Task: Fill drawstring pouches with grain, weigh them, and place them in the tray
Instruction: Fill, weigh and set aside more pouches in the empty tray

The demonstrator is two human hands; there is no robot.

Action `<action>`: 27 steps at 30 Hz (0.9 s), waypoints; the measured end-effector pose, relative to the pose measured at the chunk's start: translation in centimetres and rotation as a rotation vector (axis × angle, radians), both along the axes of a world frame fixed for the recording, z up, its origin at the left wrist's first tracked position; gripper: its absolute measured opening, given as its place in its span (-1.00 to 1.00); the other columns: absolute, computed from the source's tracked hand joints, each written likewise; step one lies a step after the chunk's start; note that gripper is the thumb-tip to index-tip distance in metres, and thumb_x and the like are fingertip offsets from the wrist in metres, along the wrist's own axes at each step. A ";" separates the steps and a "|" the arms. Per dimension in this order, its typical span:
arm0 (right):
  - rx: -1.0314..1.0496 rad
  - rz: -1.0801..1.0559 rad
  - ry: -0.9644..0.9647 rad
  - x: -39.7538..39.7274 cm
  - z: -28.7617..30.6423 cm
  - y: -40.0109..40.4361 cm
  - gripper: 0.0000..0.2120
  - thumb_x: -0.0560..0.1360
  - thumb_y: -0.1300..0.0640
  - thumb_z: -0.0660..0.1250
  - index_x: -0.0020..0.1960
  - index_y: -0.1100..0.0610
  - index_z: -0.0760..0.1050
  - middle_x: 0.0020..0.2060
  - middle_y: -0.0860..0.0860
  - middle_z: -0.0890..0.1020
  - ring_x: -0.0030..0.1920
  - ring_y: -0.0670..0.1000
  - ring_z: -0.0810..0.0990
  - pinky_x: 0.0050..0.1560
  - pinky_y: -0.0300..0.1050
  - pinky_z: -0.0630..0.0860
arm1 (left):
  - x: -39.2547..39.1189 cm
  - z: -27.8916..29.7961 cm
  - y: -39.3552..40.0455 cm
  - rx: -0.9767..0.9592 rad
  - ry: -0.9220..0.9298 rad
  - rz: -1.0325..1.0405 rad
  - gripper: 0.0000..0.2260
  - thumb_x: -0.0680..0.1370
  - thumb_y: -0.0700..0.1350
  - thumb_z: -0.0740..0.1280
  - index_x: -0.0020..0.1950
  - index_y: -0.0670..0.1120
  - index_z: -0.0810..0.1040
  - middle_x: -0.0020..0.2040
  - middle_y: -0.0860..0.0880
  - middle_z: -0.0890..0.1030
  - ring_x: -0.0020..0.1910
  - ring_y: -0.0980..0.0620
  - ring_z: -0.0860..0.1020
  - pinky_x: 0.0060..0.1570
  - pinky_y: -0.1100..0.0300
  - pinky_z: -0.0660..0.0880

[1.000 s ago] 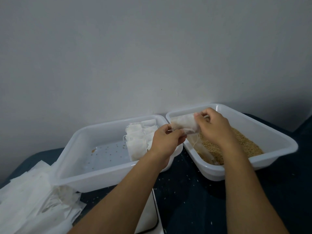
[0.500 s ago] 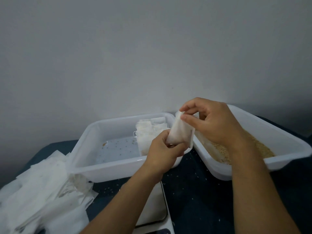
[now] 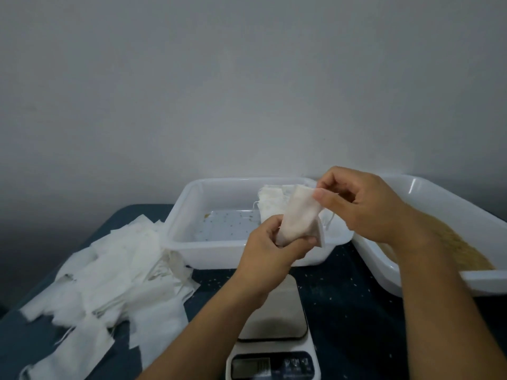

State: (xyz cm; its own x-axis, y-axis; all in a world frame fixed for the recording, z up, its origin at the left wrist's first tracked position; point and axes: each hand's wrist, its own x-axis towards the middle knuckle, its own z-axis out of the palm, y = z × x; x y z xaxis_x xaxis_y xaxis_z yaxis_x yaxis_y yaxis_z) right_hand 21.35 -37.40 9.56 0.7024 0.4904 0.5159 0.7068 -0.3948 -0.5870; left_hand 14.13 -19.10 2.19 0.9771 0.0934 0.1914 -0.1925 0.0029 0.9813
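I hold a white drawstring pouch (image 3: 297, 218) between both hands, above the front edge of the left white tray (image 3: 189, 215). My left hand (image 3: 270, 250) grips its lower end, and my right hand (image 3: 365, 204) pinches its top corner. Several filled pouches (image 3: 270, 200) lie stacked in that tray's far right corner. The right white tray (image 3: 428, 193) holds brown grain (image 3: 466, 253). A small digital scale (image 3: 277, 341) sits below my left wrist, its platform partly hidden by my forearm.
A heap of flat, unfilled white pouches (image 3: 109, 272) covers the dark blue tabletop (image 3: 354, 305) at the left. Loose grains are scattered on the cloth and on the left tray's floor. A plain grey wall rises behind the trays.
Both hands lifted the pouch from over the grain tray and carried it left, above the left tray's front edge. The view shifted, bringing the scale and pouch heap further in.
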 end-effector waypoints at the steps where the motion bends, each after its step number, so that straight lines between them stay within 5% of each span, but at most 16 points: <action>1: 0.048 -0.013 0.027 0.4 -0.2 -0.1 -0.88 0.59 -0.09 0.33 -0.10 -0.11 0.54 -0.34 -0.21 0.61 -0.43 -0.15 0.46 -0.40 -0.28 0.43 | 0.2 0.2 0.0 -0.098 0.026 -0.022 -0.74 0.50 -0.08 0.53 0.17 0.04 0.64 0.03 0.02 0.72 0.00 0.08 0.68 -0.03 0.23 0.62; 6: 0.241 -0.129 0.158 2.2 -1.2 -1.5 -0.81 0.66 -0.01 0.26 -0.12 -0.05 0.50 -0.51 -0.11 0.45 -0.52 -0.07 0.39 -0.46 -0.22 0.40 | 3.0 2.0 -2.0 -0.338 0.120 -0.073 -0.80 0.61 -0.22 0.41 0.24 -0.10 0.62 0.19 -0.13 0.67 0.14 -0.07 0.68 0.09 0.03 0.67; 12: 0.381 -0.209 0.283 4.2 -2.5 -5.1 -0.76 0.64 -0.12 0.31 -0.12 -0.02 0.57 -0.51 -0.13 0.44 -0.54 -0.12 0.33 -0.54 -0.27 0.32 | 7.3 4.0 -6.0 -0.020 0.036 -0.089 -0.83 0.59 -0.29 0.36 0.09 -0.04 0.58 0.06 -0.12 0.66 0.01 -0.07 0.70 -0.07 0.22 0.66; 17: 0.496 -0.253 0.329 5.5 -3.8 -7.4 -0.78 0.59 -0.13 0.34 -0.14 -0.03 0.57 -0.42 -0.09 0.51 -0.52 -0.12 0.34 -0.51 -0.22 0.29 | 9.7 4.4 -8.4 0.199 0.029 -0.029 -0.84 0.51 -0.23 0.39 0.06 -0.07 0.63 -0.11 -0.05 0.71 -0.10 -0.05 0.72 0.04 -0.07 0.68; 22: 0.211 -0.559 0.159 6.3 -4.4 -8.5 -0.77 0.61 -0.12 0.32 -0.15 -0.03 0.52 -0.31 -0.15 0.61 -0.37 -0.25 0.52 -0.29 -0.11 0.37 | 10.6 3.8 -9.5 0.290 0.052 -0.011 -0.84 0.49 -0.21 0.38 0.03 -0.05 0.65 -0.18 -0.01 0.70 -0.09 -0.05 0.71 0.09 -0.10 0.65; 27: 0.269 -0.506 0.158 6.1 -4.1 -8.7 -0.81 0.60 -0.10 0.35 -0.13 -0.04 0.53 -0.30 -0.21 0.57 -0.33 -0.27 0.49 -0.23 -0.16 0.38 | 10.7 3.1 -9.5 0.243 0.078 0.002 -0.87 0.50 -0.22 0.39 0.01 -0.05 0.61 -0.18 -0.02 0.70 -0.09 -0.05 0.71 0.11 -0.11 0.65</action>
State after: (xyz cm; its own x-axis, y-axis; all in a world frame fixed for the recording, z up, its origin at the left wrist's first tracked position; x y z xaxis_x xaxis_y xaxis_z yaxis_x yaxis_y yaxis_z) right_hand 27.44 -46.10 5.46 0.8933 -0.0590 0.4456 0.3654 -0.4823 -0.7962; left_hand 24.79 -28.56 5.28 0.9896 0.0555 0.1323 -0.1158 -0.2354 0.9650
